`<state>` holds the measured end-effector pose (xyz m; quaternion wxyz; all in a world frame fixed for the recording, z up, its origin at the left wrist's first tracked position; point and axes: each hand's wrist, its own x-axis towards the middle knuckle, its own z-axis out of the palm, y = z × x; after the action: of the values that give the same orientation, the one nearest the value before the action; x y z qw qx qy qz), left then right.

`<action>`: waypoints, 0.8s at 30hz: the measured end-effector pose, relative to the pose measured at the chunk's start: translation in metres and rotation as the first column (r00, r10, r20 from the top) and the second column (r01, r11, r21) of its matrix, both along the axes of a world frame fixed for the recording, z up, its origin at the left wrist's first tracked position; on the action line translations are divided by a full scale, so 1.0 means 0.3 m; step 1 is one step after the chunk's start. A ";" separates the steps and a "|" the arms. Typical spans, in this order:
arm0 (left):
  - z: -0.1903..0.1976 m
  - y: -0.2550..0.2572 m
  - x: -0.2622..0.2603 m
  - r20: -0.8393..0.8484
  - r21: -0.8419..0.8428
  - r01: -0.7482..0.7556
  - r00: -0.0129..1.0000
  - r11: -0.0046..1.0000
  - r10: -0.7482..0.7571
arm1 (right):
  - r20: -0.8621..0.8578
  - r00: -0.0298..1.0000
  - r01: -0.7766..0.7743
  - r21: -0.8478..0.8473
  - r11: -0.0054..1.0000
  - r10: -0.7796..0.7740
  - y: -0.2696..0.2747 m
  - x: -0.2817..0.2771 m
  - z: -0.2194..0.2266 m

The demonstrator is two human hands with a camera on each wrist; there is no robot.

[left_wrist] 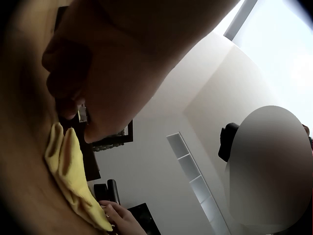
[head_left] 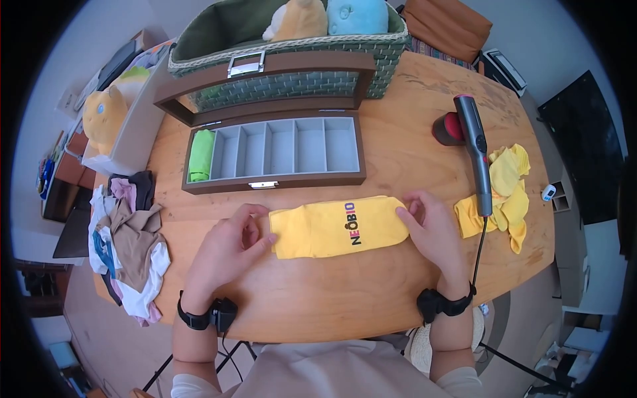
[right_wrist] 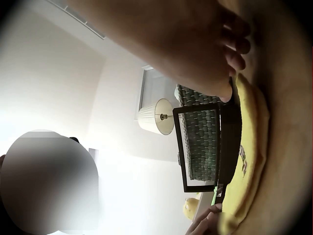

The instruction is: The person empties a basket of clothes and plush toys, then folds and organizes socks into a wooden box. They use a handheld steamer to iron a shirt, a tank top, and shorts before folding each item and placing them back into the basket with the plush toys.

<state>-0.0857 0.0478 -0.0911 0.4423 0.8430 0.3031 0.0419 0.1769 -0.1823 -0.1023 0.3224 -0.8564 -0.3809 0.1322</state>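
A pair of yellow socks (head_left: 312, 232), laid one over the other, lies flat on the wooden table with coloured NEOBIO lettering near the toe end. At the cuff end is my left hand (head_left: 229, 245), thumb tip right at the edge and fingers loosely bent. My right hand (head_left: 431, 225) is at the toe end, its thumb touching the fabric and the other fingers loosely bent beside it. The left wrist view shows the two cuffs (left_wrist: 66, 147) side by side, just below the left hand. Behind the socks stands a brown compartment box (head_left: 275, 180), lid raised, a green rolled item (head_left: 201, 156) in its leftmost compartment.
To the left lies a pile of mixed clothing (head_left: 133, 245). On the right are crumpled yellow socks (head_left: 509, 192), a dark handheld device (head_left: 472, 139) with a cord, and a dark red round object (head_left: 449, 128). A green woven basket (head_left: 385, 63) with plush toys stands behind the box.
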 end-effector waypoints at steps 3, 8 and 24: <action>-0.004 -0.017 0.015 -0.054 0.037 0.045 0.998 0.998 -0.042 | 0.012 1.000 -0.014 -0.069 0.997 0.015 0.006 -0.019 0.033; 0.008 -0.028 0.019 0.008 0.062 0.056 0.998 0.996 -0.057 | -0.014 1.000 -0.005 -0.040 0.999 0.005 0.008 -0.029 0.026; -0.005 -0.016 -0.002 -0.022 -0.059 0.123 0.992 0.991 -0.125 | -0.089 0.989 -0.130 -0.129 0.983 0.119 0.014 -0.038 0.031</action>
<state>-0.0863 0.0431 -0.0927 0.4643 0.8476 0.2570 -0.0054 0.1656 -0.1783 -0.0930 0.2703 -0.8446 -0.4106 0.2123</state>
